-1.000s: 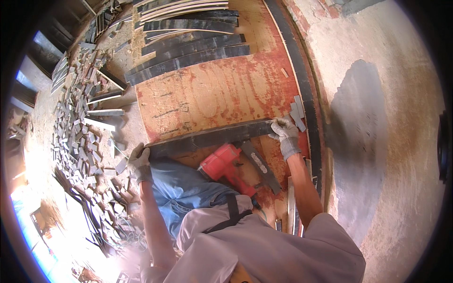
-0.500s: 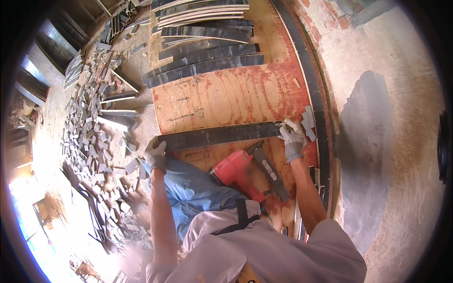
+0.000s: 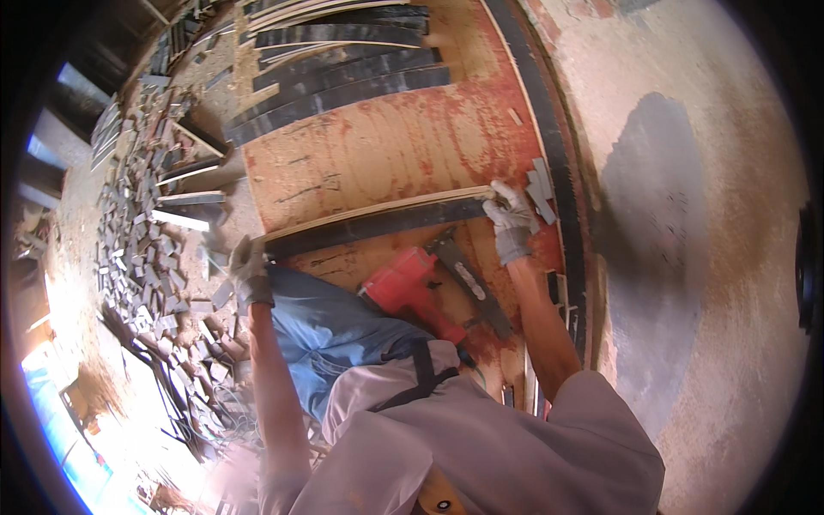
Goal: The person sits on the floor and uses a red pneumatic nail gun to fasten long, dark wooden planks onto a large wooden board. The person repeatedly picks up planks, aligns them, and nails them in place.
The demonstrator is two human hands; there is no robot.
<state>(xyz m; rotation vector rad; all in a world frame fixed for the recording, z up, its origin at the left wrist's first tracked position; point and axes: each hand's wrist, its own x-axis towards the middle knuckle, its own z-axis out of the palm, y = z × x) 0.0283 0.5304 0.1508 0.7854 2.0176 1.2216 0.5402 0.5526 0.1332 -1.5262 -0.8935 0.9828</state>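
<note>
A long black-faced wood strip (image 3: pixel 382 221) lies crosswise in front of me, its pale edge turned up and seeming to show two layers. At its left end my left hand (image 3: pixel 249 270), in a grey-white work glove, is closed on it. My right hand (image 3: pixel 511 221), gloved alike, grips the right end with fingers bent over the edge. Just nearer to me, a red nail gun (image 3: pixel 399 279) with a dark magazine rests on the reddish plywood board (image 3: pixel 378 154), beside my thigh.
Several similar black strips (image 3: pixel 343 94) are piled at the board's far end. A heap of small offcuts (image 3: pixel 146 249) covers the floor on the left. Short grey pieces (image 3: pixel 540 190) lie by my right hand. A long dark rail (image 3: pixel 562 146) runs along the right, beside a plaster wall (image 3: pixel 712 215).
The strip has tipped so that its pale edge now shows, and its right end has risen away from me. Both hands still hold it. The whole view has shifted somewhat.
</note>
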